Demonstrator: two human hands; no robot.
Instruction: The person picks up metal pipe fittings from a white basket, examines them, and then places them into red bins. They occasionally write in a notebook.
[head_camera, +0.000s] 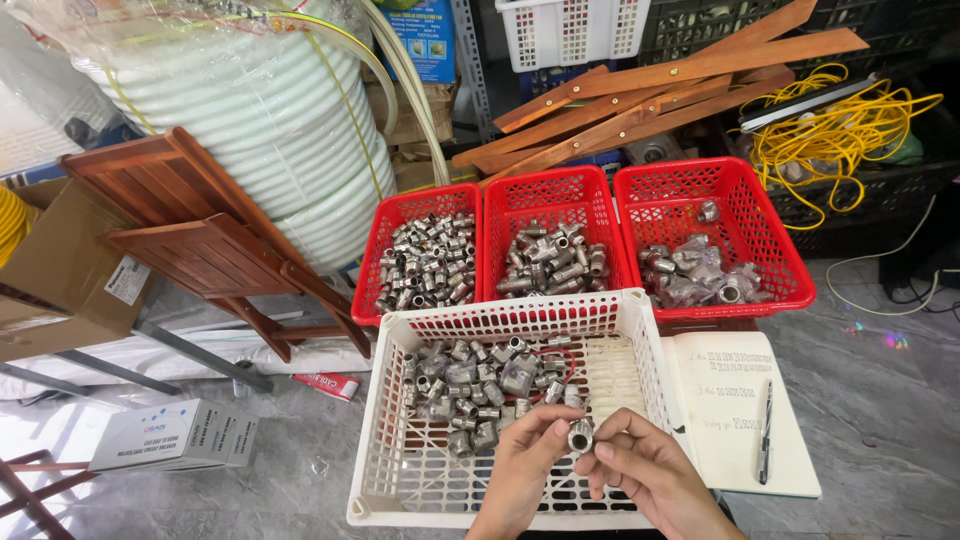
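- We are crouched over a grey stone floor (880, 420) in a crowded storeroom, with a big coil of pale hose (260, 110), loose wooden slats (660, 90) and a tangle of yellow cable (840, 130) behind.
- Our left hand (525, 465) and right hand (650, 470) meet above the white basket (400, 480); the fingertips of both pinch one small metal fitting (580, 435), neither palm closed around it.
- That pinch is slight, so we judge the fitting could slip and drop back into the heap of fittings (480, 385) in the basket, where it would be hard to tell apart.
- Three red baskets sit just behind: the left red basket (400, 215), the middle red basket (500, 200) and the right red basket (780, 220), each with similar metal parts; a hasty toss could land the piece in the wrong one.
- The open notebook (730, 420) with its pen (765, 430) lies just beside the white basket, near our right wrist; a careless sweep could knock the pen away.
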